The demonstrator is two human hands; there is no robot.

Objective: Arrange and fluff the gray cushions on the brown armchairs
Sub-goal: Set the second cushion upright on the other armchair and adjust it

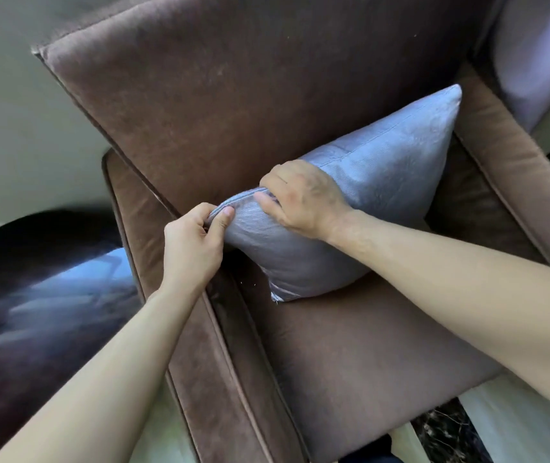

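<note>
Supporting gray cushion (380, 182): brown armchair (350, 355)

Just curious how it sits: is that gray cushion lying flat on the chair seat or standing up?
Standing on its edge, tilted against the backrest. The gray cushion rests on the seat, both hands pinching its top edge.

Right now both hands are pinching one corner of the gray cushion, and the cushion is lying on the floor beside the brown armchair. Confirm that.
Not quite. In the head view the left hand and the right hand do pinch one corner of the gray cushion, but the cushion rests on the seat of the brown armchair, against its backrest, not on the floor.
</note>
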